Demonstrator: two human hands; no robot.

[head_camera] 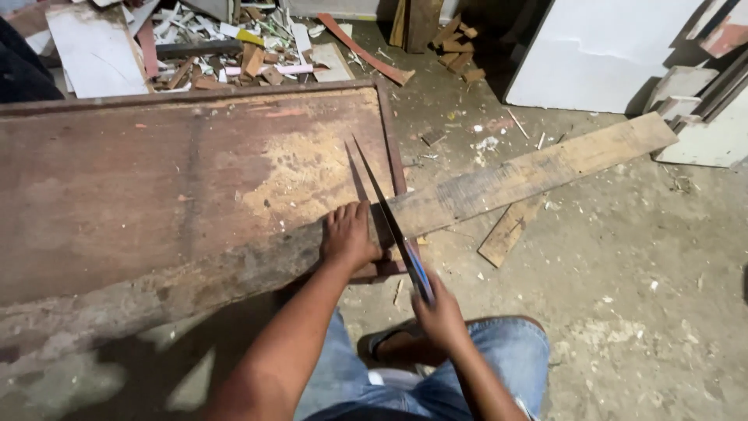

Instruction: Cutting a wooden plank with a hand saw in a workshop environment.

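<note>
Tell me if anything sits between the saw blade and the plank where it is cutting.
Nothing visible does. The saw held by the right hand meets the plank directly; the left hand presses the plank just beside the blade, not across it.

No packages, labels, signs or screens anywhere in view

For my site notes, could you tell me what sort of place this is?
Probably a rough carpentry workshop: a hand saw cuts a long plank on a worn wooden table, with offcut scraps piled on the dusty floor.
</note>
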